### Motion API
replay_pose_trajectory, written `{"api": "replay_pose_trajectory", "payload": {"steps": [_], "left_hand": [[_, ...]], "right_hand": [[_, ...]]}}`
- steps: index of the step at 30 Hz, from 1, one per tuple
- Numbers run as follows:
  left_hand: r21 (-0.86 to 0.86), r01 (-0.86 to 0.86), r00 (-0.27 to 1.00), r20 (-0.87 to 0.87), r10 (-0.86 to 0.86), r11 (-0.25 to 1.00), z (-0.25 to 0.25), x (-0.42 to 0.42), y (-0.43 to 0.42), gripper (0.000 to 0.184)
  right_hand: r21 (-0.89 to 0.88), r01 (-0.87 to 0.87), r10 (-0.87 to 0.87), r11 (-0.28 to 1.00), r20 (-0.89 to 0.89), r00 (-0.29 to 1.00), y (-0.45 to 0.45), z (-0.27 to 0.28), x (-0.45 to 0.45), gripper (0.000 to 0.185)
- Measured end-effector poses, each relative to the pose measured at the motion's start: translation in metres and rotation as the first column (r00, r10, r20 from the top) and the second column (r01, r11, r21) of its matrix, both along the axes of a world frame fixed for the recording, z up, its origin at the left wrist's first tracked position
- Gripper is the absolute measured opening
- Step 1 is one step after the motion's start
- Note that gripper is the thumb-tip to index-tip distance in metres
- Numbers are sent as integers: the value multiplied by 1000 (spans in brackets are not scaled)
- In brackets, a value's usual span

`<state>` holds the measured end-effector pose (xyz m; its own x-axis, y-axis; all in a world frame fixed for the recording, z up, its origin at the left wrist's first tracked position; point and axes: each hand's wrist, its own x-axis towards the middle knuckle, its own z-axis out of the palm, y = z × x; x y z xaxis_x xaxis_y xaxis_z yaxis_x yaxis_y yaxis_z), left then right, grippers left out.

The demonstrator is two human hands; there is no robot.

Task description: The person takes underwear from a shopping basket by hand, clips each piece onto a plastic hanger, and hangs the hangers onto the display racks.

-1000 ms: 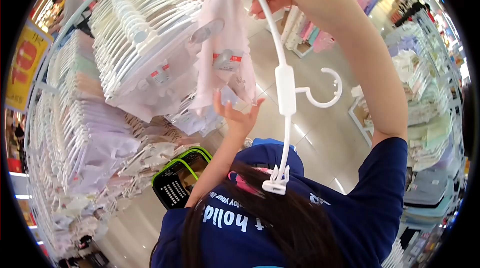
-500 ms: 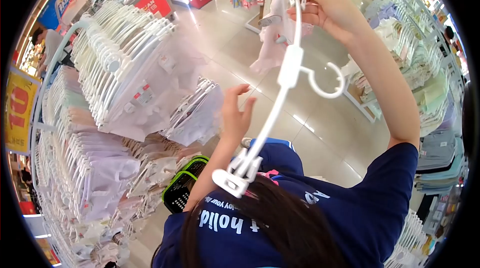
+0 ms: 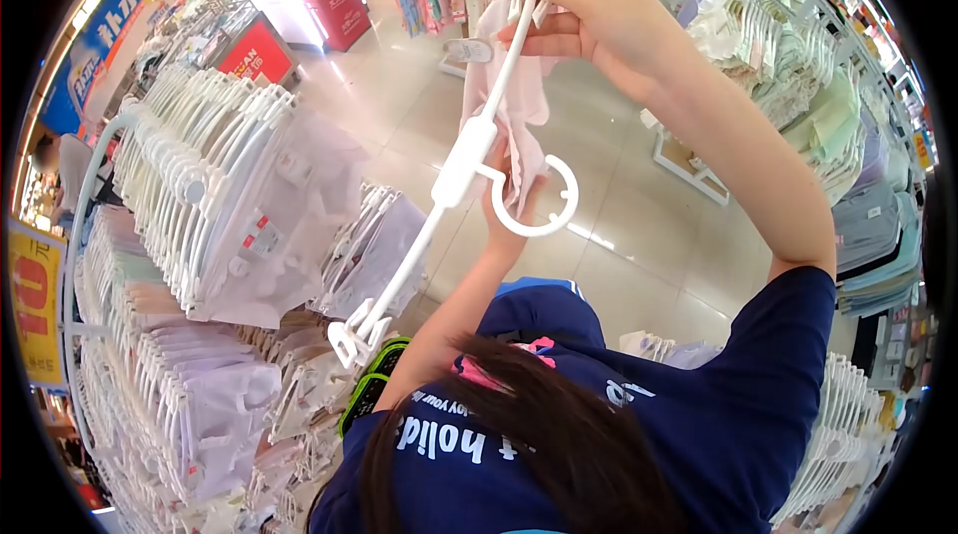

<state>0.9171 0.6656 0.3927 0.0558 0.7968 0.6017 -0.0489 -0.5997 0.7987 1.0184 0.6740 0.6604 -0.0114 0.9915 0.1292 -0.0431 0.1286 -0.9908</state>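
A white plastic clip hanger [image 3: 464, 160] slants across the view, with a clip at each end and its hook pointing right. My right hand [image 3: 589, 20] is closed around the upper clip end, thumb on top. From that end hangs a light pink garment [image 3: 519, 100] with a frilled edge and a grey-white tag [image 3: 469, 51]. The lower clip [image 3: 354, 336] has nothing in it. Behind the hanger, my left hand [image 3: 511, 220] holds the garment's lower part; the cloth and hanger partly hide its fingers.
At left, a rack [image 3: 125, 125] carries several rows of pale clothes on white hangers. A green-rimmed black basket [image 3: 374, 384] is beside my left arm. More clothes racks [image 3: 778, 55] stand at right. A red box [image 3: 337, 13] stands on the tiled floor [image 3: 609, 195] ahead.
My left hand has gone from open and apart to gripping the pink garment. The hanger and my right hand have shifted left in view, and the hanger tilts more.
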Motion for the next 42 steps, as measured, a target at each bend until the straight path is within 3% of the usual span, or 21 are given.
{"api": "replay_pose_trajectory", "payload": {"steps": [3,4,6,7,8,10,12,13,16,18,21,22,25,29,32,35,36,37,39,40,42], "left_hand": [[-82,-119,988,-104,110,990,0,-39,-11,28],[126,-243,959,-120,258,962,-9,-54,-10,25],[64,-342,933,-101,347,938,-14,-91,-20,22],[-206,-307,952,-83,296,929,-1,-111,-31,20],[-282,-277,959,-29,281,919,23,-127,-41,19],[-218,-303,943,74,325,928,50,-149,-44,18],[82,-439,898,57,435,895,42,-187,-33,17],[244,-491,862,-3,507,836,32,-210,-28,17],[522,-281,807,-327,492,806,97,-215,-38,15],[556,-254,640,-517,568,792,119,-220,-48,17],[603,-247,532,-570,626,759,128,-223,-55,20],[568,-239,524,-608,597,788,127,-226,-59,24],[510,-176,658,-575,486,842,128,-218,-60,26],[367,53,696,-681,229,929,128,-215,-56,26],[259,84,731,-672,117,962,133,-207,-50,23],[148,47,786,-616,55,988,130,-203,-48,20],[117,27,793,-608,50,993,130,-202,-48,20],[86,7,799,-599,46,996,130,-202,-47,19],[77,-19,796,-603,62,997,133,-201,-45,15],[65,-41,785,-616,72,997,135,-201,-45,15],[36,-83,762,-642,86,996,138,-200,-44,13]], "right_hand": [[7,18,-18,1000,-105,994,-8,0,1,23],[-8,40,-40,999,-138,990,-8,0,3,24],[-44,80,-87,996,-205,975,-9,-4,8,25],[-80,86,-102,993,-215,971,-8,-9,10,24],[-116,90,-114,989,-223,968,-8,-14,11,24],[-164,78,-112,983,-213,971,-5,-24,9,23],[-256,32,-93,966,-228,969,5,-51,11,22],[-299,7,-81,954,-235,969,11,-67,13,21],[-480,-90,-70,873,-306,950,14,-117,6,20],[-555,-154,-73,817,-365,928,13,-147,2,20],[-622,-217,-81,752,-415,906,16,-184,0,21],[-647,-219,-95,730,-414,905,16,-192,-1,21],[-716,-220,-128,663,-397,909,19,-212,-8,20],[-767,-281,-105,577,-411,905,24,-244,-15,20],[-780,-378,-81,498,-476,876,30,-285,-18,20],[-813,-370,3,450,-413,911,25,-282,-31,20],[-792,-448,136,414,-433,891,25,-282,-31,22],[-783,-347,306,516,-210,929,27,-280,-32,23],[-649,-217,507,729,299,809,31,-273,-36,25],[-419,-316,479,851,370,796,41,-271,-36,28],[-225,-451,504,863,350,789,53,-224,-40,30]]}}
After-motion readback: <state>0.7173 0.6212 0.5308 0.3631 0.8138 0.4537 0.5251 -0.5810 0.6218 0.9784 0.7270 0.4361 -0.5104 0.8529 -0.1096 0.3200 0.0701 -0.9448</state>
